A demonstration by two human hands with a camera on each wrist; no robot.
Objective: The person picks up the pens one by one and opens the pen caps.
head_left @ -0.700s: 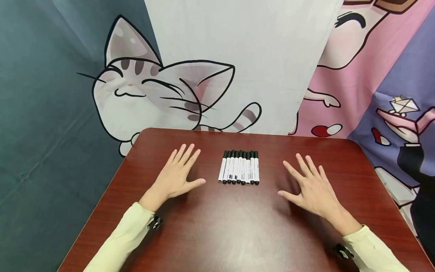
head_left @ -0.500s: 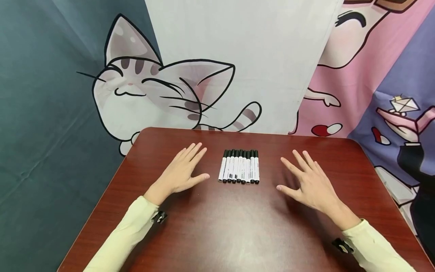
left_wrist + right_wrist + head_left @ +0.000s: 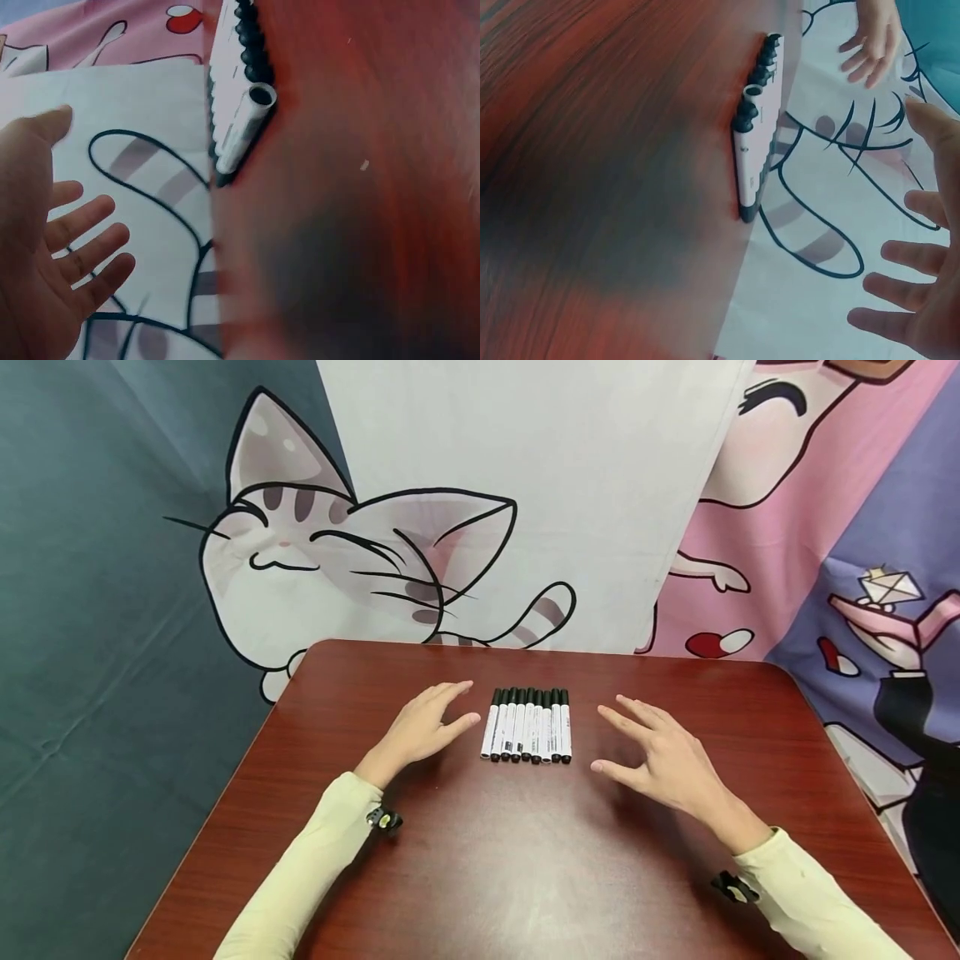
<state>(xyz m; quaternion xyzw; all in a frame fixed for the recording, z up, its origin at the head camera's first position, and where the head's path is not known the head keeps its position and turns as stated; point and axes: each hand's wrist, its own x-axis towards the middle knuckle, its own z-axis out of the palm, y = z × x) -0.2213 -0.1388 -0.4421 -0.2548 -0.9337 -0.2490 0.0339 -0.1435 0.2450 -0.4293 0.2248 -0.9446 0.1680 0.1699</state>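
A row of several white markers (image 3: 527,727) with black caps lies side by side on the table, caps pointing to the far edge. In the left wrist view, the nearest marker (image 3: 244,131) shows a hollow white end, unlike the black ends beside it. My left hand (image 3: 420,725) is held just left of the row, fingers extended and thumb toward the markers, touching none. To the right of the row, my right hand (image 3: 663,760) hovers with spread, slightly bent fingers, also apart from the markers. Neither hand holds anything.
The reddish-brown wooden table (image 3: 480,860) extends on all sides of the markers. Behind it hangs a cloth backdrop (image 3: 585,468) with a cartoon cat. A small black device (image 3: 384,819) is worn at the left wrist, another (image 3: 733,887) at the right.
Both hands have moved inward toward the marker row, the left one rightward and turning thumb-up, the right one leftward with its fingers bending a little. The markers stay in place.
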